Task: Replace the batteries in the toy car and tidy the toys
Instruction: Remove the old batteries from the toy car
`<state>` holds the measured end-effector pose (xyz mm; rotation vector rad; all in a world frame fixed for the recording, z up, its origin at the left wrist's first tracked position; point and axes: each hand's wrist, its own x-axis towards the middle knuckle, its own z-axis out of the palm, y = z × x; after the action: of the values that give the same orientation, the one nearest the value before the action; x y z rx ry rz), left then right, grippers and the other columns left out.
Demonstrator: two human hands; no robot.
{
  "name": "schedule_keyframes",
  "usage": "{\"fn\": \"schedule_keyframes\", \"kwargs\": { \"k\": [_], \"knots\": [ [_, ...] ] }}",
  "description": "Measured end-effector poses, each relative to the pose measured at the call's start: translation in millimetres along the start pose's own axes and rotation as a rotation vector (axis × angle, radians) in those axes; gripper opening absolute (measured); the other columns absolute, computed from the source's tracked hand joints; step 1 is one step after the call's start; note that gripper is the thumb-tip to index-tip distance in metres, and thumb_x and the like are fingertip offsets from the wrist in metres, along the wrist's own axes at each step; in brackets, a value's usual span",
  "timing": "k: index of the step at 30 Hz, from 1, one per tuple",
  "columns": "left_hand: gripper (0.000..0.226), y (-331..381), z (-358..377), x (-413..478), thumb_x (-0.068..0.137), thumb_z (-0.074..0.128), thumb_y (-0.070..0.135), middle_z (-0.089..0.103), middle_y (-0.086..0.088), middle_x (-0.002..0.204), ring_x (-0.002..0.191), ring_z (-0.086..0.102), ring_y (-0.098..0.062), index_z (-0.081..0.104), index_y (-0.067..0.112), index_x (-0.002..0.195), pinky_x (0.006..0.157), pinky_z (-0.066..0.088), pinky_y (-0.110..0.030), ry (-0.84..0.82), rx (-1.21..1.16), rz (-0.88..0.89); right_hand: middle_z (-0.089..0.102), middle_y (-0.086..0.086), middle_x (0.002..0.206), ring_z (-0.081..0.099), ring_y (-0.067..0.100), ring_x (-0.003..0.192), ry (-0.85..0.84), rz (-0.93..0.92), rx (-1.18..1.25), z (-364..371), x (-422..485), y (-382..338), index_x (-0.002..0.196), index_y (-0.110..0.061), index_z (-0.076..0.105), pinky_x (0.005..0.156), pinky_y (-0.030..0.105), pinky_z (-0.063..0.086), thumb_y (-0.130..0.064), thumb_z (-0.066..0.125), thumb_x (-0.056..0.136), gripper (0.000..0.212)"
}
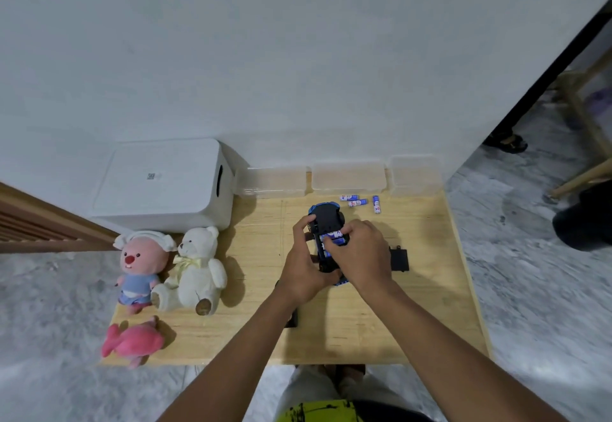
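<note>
Between both hands, upturned toy car (326, 219) shows batteries (332, 239).

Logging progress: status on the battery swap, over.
Left hand grips upturned toy car. Right hand, fingers curled on fitted batteries. Three loose batteries beyond car; cover off, beside right hand.

Pale wood table (414, 289), fuzzy plush bear (198, 266), clear plastic boxes (347, 176)

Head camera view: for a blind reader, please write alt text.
A person's left hand grips an upturned toy car on a table while the right hand touches the batteries in its open compartment. Three loose batteries lie beyond it; three plush toys sit at the left.
</note>
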<state>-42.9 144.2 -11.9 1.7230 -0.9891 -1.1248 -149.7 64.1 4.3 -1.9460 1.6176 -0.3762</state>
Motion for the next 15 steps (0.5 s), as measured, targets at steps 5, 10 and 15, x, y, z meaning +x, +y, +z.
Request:
{"fn": "schedule_keyframes", "kwargs": {
  "k": [5, 10, 15],
  "knots": [
    [0.113, -3.5, -8.7, -2.0, 0.068, 0.092, 0.000, 0.055, 0.023, 0.127, 0.097, 0.068, 0.006, 0.022, 0.031, 0.151, 0.077, 0.053, -0.012, -0.002, 0.018, 0.036, 0.063, -0.002, 0.106, 0.059, 0.017, 0.097, -0.035, 0.126, 0.133, 8.7, -2.7, -10.8, 0.104, -0.015, 0.069, 0.070, 0.026, 0.042, -0.042, 0.077, 0.079, 0.038],
    [0.114, -7.4, -21.4, -3.2, 0.068, 0.092, -0.001, 0.054, 0.022, 0.126, 0.095, 0.068, 0.008, 0.021, 0.031, 0.152, 0.075, 0.052, -0.009, -0.005, 0.036, 0.042, 0.064, -0.002, 0.108, 0.063, 0.015, 0.100, -0.067, 0.248, 0.280, 12.9, -2.5, -22.3, 0.097, -0.019, 0.072, 0.067, 0.026, 0.043, -0.039, 0.084, 0.074, 0.032],
    [0.116, -13.0, -38.3, -3.9, 0.070, 0.089, -0.002, 0.056, 0.010, 0.128, 0.093, 0.072, 0.002, 0.018, 0.036, 0.152, 0.073, 0.055, -0.014, 0.002, 0.017, 0.021, 0.069, -0.006, 0.100, 0.067, 0.012, 0.095, 0.020, 0.230, 0.382, 18.2, -8.2, -35.7, 0.077, -0.027, 0.070, 0.075, 0.028, 0.052, -0.028, 0.083, 0.078, 0.014]
  ]
}}
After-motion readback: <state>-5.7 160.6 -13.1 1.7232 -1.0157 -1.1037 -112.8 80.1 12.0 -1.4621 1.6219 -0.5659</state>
